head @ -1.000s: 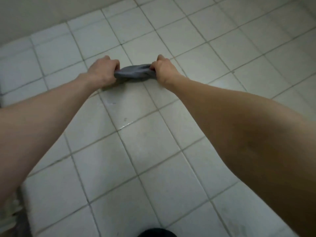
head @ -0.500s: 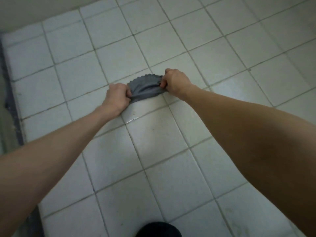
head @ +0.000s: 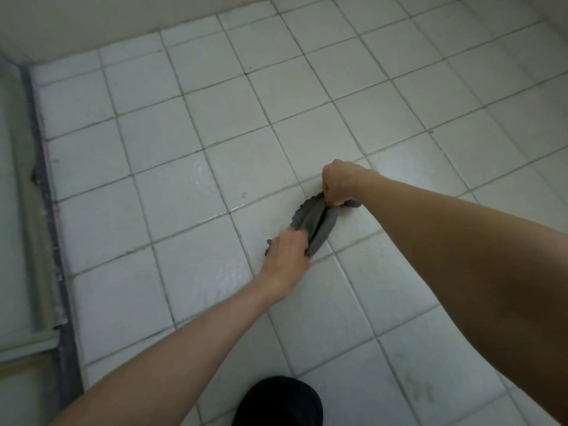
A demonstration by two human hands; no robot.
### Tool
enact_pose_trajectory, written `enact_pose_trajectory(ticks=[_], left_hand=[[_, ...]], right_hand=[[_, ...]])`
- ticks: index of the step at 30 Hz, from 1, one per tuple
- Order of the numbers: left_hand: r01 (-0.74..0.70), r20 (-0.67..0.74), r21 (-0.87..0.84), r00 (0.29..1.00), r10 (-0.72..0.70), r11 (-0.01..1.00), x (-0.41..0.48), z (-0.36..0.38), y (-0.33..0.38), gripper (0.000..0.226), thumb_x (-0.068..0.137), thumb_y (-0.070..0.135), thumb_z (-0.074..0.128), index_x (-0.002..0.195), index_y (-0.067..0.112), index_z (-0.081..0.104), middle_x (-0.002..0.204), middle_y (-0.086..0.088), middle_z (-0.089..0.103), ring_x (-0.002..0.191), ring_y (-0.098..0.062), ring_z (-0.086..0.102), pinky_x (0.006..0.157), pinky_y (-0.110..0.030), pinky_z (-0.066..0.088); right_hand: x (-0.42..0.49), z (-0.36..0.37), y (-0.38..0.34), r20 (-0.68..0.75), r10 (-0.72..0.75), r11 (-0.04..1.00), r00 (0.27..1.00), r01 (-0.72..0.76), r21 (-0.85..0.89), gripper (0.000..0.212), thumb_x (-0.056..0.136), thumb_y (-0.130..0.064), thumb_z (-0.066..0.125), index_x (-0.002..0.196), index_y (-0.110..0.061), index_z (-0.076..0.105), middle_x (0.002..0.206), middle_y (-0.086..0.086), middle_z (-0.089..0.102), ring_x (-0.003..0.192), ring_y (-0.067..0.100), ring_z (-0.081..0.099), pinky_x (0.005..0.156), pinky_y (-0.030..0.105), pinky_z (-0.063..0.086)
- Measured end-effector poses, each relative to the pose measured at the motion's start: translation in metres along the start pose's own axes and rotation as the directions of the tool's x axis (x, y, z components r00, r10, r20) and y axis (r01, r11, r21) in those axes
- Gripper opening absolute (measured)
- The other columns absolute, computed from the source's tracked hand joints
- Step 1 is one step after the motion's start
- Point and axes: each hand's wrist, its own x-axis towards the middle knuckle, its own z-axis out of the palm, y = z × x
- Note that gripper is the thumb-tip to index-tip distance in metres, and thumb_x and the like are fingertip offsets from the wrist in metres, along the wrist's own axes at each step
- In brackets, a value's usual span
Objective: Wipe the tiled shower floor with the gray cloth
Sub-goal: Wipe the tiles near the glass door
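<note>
Gray cloth point(head: 313, 221) lies bunched on the white tiled shower floor point(head: 190, 192), stretched diagonally between both hands. Left hand point(head: 287, 253) grips its near end, fingers curled round the fabric. Right hand point(head: 339, 182) grips the far end, fingers clenched over it. Wet sheen on tiles beside the cloth. Dark rounded object point(head: 281, 401) at bottom edge.

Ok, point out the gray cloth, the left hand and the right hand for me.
gray cloth point(head: 309, 217): head view, the bunched middle between the hands.
left hand point(head: 287, 256): head view, back of the hand.
right hand point(head: 340, 182): head view, back of the hand.
</note>
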Motion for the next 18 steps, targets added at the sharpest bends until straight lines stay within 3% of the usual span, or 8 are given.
enact_pose_trajectory(ticks=[5,9,13,15,18], left_hand=[[0.021,-0.272,0.051,0.962,-0.007,0.998,0.039,-0.088,-0.061,0.018,0.073,0.003,0.057,0.090,0.008,0.058,0.102,-0.017,0.058,0.095,-0.033,0.056,0.070,-0.032,0.035],[0.098,-0.415,0.119,0.909,-0.040,0.988,0.084,-0.153,-0.120,0.023,0.073,-0.001,0.060,0.095,0.005,0.058,0.105,-0.022,0.058,0.098,-0.039,0.056,0.077,-0.040,0.042],[0.232,-0.298,0.234,0.941,-0.157,0.944,0.110,-0.169,-0.160,0.037,0.077,0.004,0.065,0.112,0.006,0.053,0.111,-0.022,0.062,0.104,-0.041,0.055,0.081,-0.043,0.045],[0.231,-0.244,0.233,0.954,-0.173,0.945,0.114,-0.165,-0.167,0.033,0.079,0.003,0.066,0.110,0.000,0.057,0.112,-0.025,0.062,0.104,-0.041,0.055,0.084,-0.043,0.044],[0.203,-0.236,0.233,0.961,-0.147,0.951,0.113,-0.160,-0.167,0.022,0.079,-0.002,0.063,0.101,-0.005,0.059,0.109,-0.028,0.059,0.101,-0.042,0.054,0.082,-0.042,0.042]], right_hand=[[0.032,-0.042,-0.029,-0.228,0.085,0.935,0.970,0.002,0.355,0.031,0.085,-0.015,0.059,0.113,-0.006,0.067,0.113,0.015,0.066,0.102,0.030,0.066,0.089,0.031,0.054],[0.060,-0.063,-0.069,-0.274,0.015,0.858,0.962,0.128,0.497,0.031,0.091,-0.010,0.055,0.121,-0.007,0.063,0.128,0.014,0.058,0.115,0.030,0.057,0.099,0.029,0.045],[0.078,-0.044,-0.100,-0.146,-0.113,0.854,0.983,0.171,0.491,0.038,0.100,-0.010,0.038,0.136,-0.009,0.050,0.142,0.016,0.045,0.132,0.027,0.042,0.107,0.028,0.037],[0.081,-0.036,-0.105,-0.120,-0.168,0.884,0.978,0.204,0.421,0.039,0.102,-0.010,0.034,0.138,-0.011,0.048,0.145,0.015,0.038,0.137,0.025,0.033,0.110,0.029,0.035],[0.085,-0.038,-0.104,-0.132,-0.162,0.894,0.978,0.202,0.400,0.037,0.098,-0.012,0.043,0.133,-0.008,0.053,0.140,0.015,0.045,0.131,0.028,0.043,0.106,0.030,0.039]])
